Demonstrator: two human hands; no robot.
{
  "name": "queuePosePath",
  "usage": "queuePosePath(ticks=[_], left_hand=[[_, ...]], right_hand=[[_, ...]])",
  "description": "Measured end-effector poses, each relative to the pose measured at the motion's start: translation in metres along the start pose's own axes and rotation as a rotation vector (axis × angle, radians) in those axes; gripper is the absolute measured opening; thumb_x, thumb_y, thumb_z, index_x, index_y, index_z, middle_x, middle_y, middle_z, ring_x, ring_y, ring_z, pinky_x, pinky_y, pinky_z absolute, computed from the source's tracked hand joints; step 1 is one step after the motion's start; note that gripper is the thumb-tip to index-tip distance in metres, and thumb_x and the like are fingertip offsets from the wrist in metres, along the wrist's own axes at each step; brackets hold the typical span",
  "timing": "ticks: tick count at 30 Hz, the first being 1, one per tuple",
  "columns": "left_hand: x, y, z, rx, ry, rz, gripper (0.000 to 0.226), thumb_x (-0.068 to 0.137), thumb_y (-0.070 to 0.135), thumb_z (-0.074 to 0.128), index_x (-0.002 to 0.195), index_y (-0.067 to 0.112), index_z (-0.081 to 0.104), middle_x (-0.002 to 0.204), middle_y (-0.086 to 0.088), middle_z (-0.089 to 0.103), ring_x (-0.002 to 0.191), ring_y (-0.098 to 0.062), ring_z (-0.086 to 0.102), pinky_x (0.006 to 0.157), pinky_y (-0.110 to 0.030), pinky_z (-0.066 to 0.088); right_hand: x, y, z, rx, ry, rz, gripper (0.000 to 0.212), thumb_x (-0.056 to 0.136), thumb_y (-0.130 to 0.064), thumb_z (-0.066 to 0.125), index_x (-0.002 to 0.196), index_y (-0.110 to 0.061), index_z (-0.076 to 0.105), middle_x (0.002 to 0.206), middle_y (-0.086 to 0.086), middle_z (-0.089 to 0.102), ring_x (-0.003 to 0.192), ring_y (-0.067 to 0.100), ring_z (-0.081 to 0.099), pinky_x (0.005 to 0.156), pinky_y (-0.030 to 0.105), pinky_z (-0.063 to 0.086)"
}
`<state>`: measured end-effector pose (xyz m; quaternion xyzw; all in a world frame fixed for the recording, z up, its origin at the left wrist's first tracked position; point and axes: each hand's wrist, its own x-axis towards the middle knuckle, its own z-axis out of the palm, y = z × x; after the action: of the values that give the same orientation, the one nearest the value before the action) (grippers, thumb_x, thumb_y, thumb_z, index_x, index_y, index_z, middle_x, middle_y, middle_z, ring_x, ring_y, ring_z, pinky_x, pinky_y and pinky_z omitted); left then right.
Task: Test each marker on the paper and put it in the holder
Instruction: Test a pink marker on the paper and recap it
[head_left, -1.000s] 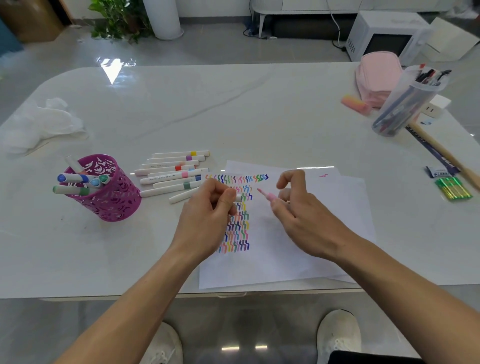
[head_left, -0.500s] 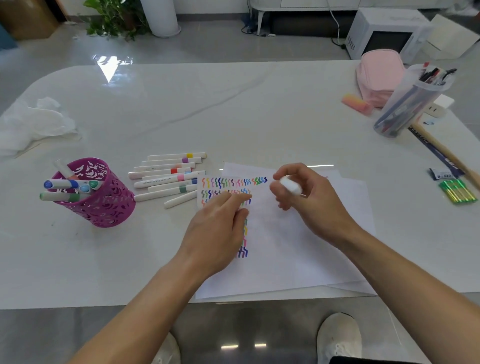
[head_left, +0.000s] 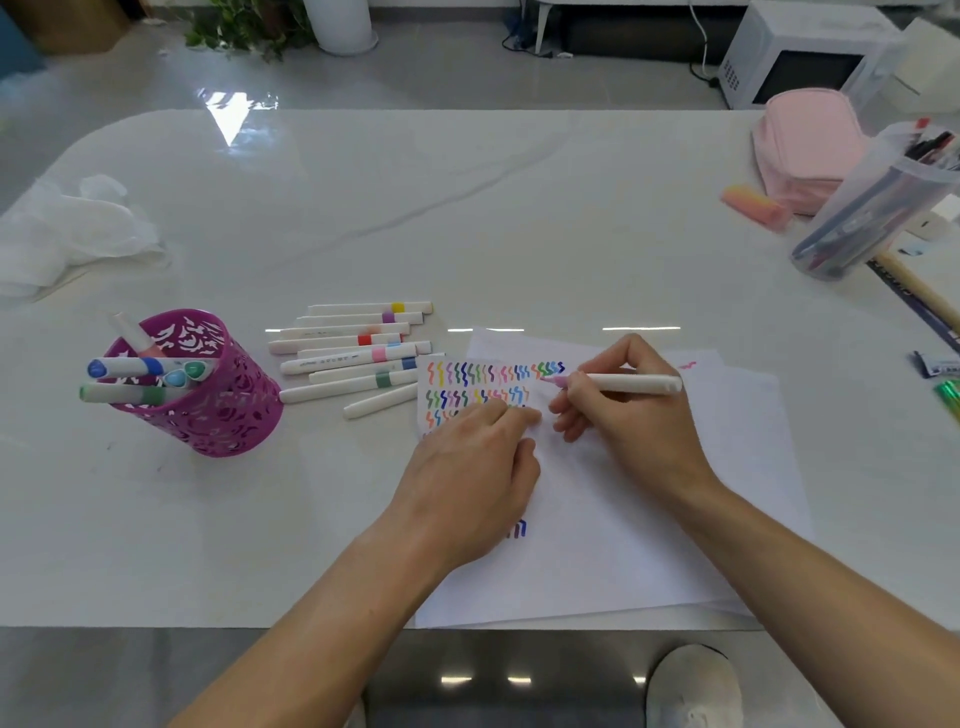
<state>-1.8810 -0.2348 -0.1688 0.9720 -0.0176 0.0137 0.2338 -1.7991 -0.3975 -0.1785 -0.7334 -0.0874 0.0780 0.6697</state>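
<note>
Paper lies at the lower centre of the frame on a white table, its upper left corner filled with rows of coloured squiggles. The right hand grips a white marker like a pen, its pink tip touching the paper at the right end of the top row of squiggles, its barrel pointing right. The left hand lies palm down on the paper just left of the right hand, fingers loosely bent and pressed on the sheet, covering part of the lower rows; whether it hides anything under the palm cannot be told.

Left of the paper, a row of white markers with coloured bands lies side by side on the table, the nearest ends touching or overlapping the paper's edge. Further left, at mid-left of the frame, stands a magenta holder with cut-out walls; several capped markers lean out of it to the left.

At upper left of the frame sits a crumpled white cloth. At upper right are a pink pouch, a pink eraser and a clear jar of pens, tilted. A shoe shows below the table edge.
</note>
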Motion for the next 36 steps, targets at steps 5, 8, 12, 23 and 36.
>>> queuePosePath(ticks=[5,8,12,23,36], left_hand=[[0.002,-0.003,0.001,-0.005,0.003,0.001,0.037,0.102,0.032,0.041,0.135,0.03,0.056,0.121,0.012,0.06,0.113,-0.008,0.053,0.089,-0.023,0.04],[0.001,-0.003,0.001,-0.01,0.002,-0.004,0.036,0.102,0.034,0.04,0.135,0.03,0.056,0.122,0.013,0.06,0.113,-0.007,0.053,0.09,-0.022,0.04],[0.003,-0.002,0.001,-0.008,-0.002,-0.004,0.036,0.102,0.033,0.04,0.134,0.03,0.057,0.119,0.013,0.061,0.112,-0.007,0.053,0.089,-0.022,0.039],[0.003,0.0,-0.001,-0.026,-0.015,-0.006,0.034,0.103,0.032,0.042,0.132,0.029,0.059,0.11,0.013,0.061,0.104,-0.007,0.053,0.083,-0.018,0.035],[0.003,0.001,-0.002,-0.042,-0.008,-0.002,0.034,0.103,0.032,0.042,0.132,0.028,0.06,0.109,0.012,0.06,0.103,-0.007,0.052,0.086,-0.021,0.038]], right_hand=[[0.0,0.002,0.004,-0.023,-0.008,0.026,0.028,0.09,-0.005,0.074,0.079,-0.01,0.049,0.069,0.016,0.074,0.059,0.035,0.073,0.052,0.038,0.059],[0.004,-0.001,0.001,-0.074,0.025,0.024,0.028,0.089,-0.007,0.074,0.078,-0.011,0.049,0.068,0.014,0.074,0.058,0.034,0.072,0.051,0.036,0.057],[0.004,-0.003,-0.002,-0.102,0.014,0.006,0.028,0.088,-0.008,0.074,0.078,-0.012,0.049,0.067,0.013,0.074,0.056,0.032,0.071,0.049,0.034,0.056],[0.004,0.004,0.009,-0.151,-0.019,0.022,0.025,0.089,-0.017,0.072,0.078,-0.016,0.05,0.065,0.01,0.073,0.05,0.027,0.067,0.048,0.034,0.053],[0.007,0.004,0.008,-0.179,-0.028,0.031,0.027,0.091,-0.019,0.072,0.079,-0.014,0.048,0.065,0.009,0.073,0.05,0.027,0.066,0.047,0.035,0.053]])
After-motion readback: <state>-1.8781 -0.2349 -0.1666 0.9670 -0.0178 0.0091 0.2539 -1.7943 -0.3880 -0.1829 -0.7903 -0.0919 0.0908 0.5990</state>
